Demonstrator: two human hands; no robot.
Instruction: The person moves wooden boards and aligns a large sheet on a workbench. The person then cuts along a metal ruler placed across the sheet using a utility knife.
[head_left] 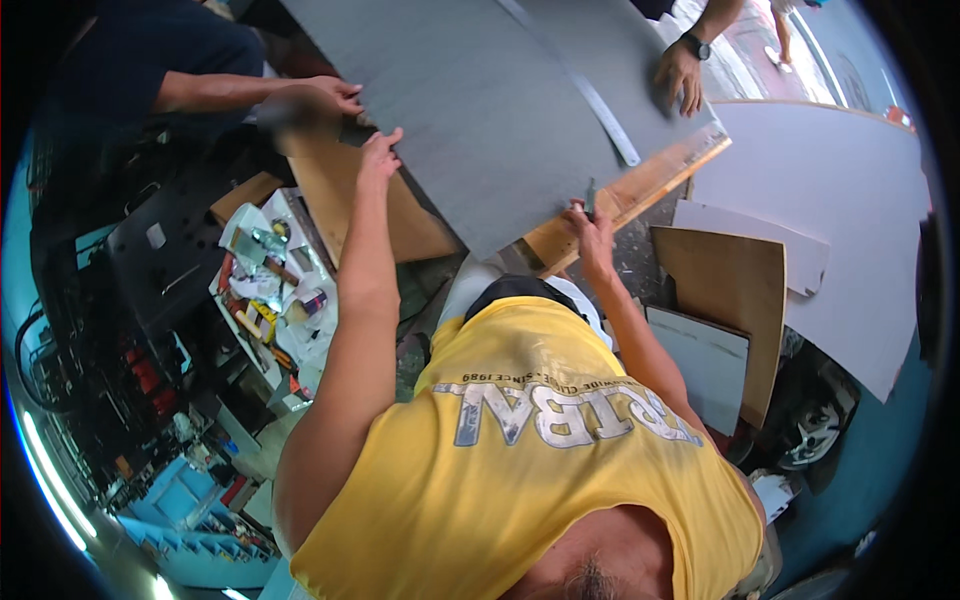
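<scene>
A large grey sheet (470,120) lies ahead of me over a wooden board (640,185), whose edge shows at the right. My left hand (380,157) grips the sheet's left edge, thumb and fingertips near the rim. Close to the sheet's near right edge, my right hand (592,232) is closed around a slim dark tool (590,190) with a thin tip pointing up; its exact kind is too small to make out. A long metal ruler (600,110) lies on the sheet, beyond my right hand and apart from it.
A co-worker's hand (325,95) is at the sheet's left edge; another hand with a watch (682,75) presses on its far right. A cluttered tool table (245,335) stands left. Pale panels (810,190) and a brown board (735,290) lean at right.
</scene>
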